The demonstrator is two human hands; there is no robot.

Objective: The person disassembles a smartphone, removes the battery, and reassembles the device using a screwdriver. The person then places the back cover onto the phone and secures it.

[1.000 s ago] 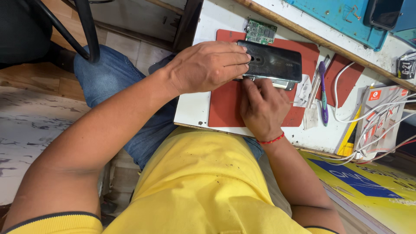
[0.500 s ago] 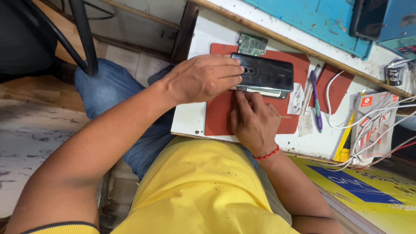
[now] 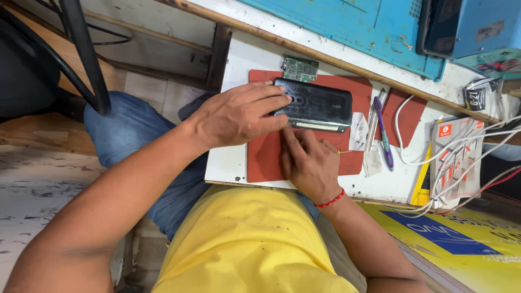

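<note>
While the black phone (image 3: 317, 104) lies back-up across the far part of the red work mat (image 3: 266, 157), its near long edge shows a pale seam where the back cover seems to stand slightly proud of the body. That edge is where the work looks to be, so the care belongs there. The left hand (image 3: 239, 114) lies over the phone's left end, fingers curled onto the shell and pinning it to the mat; it grips the phone firmly rather than loosely. The right hand (image 3: 309, 163) sits just below the seam, fingers bunched narrow and pressed toward that edge (whether a thin pick is pinched in them I cannot tell; a sliver of yellow shows at its right side).

Done well, I judge, the step wants a flat hold and shallow, sliding pressure along the seam, never a deep lever that could crack the cover.

Just beyond the phone's far corner rests a small green circuit board (image 3: 300, 69). To the right lie a purple-handled tool (image 3: 383, 133) and metal tweezers (image 3: 371, 127) beside a scrap of white paper (image 3: 358, 132), with white cables (image 3: 434, 157) farther off on the white tabletop (image 3: 225, 163).
</note>
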